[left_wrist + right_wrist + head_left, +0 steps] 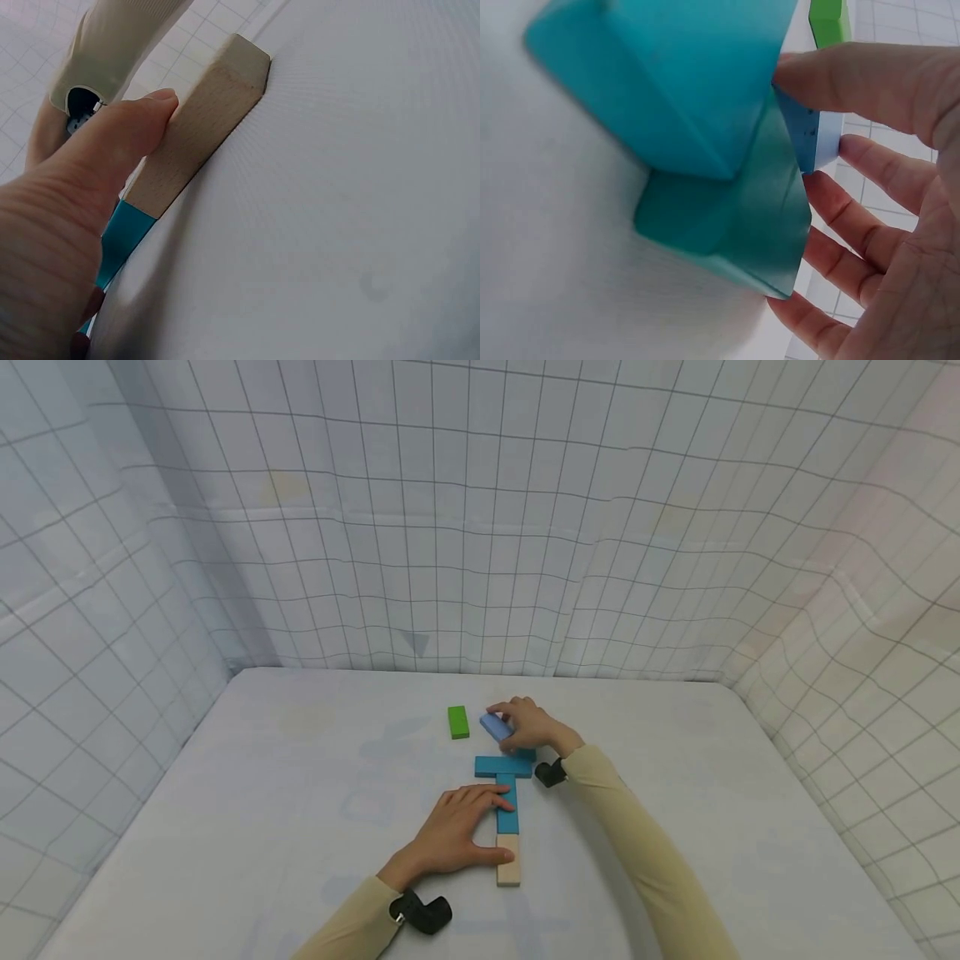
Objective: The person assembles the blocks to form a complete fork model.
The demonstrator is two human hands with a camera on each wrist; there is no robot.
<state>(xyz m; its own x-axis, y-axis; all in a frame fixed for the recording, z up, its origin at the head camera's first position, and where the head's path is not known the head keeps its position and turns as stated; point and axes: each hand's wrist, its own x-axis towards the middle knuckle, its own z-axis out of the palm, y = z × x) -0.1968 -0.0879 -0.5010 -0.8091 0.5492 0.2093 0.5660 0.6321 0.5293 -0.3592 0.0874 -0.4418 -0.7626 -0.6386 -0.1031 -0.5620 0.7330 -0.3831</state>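
In the head view, my left hand [453, 831] lies over a line of blocks, its fingertips on an upright teal block [507, 820] and its thumb on the wooden block [508, 872] below it. The left wrist view shows that thumb against the side of the wooden block [196, 131]. My right hand [531, 725] pinches a light blue block [495, 727] between thumb and fingers. Under that hand a teal block [527, 754] shows partly, just behind the crosswise teal block [491, 767]. The right wrist view has the light blue block [826, 142] mostly hidden behind teal ones.
A green block [458, 722] lies on the white table [300, 827], left of the light blue one. Grid-patterned white curtains [480, 527] stand behind the table and at both sides.
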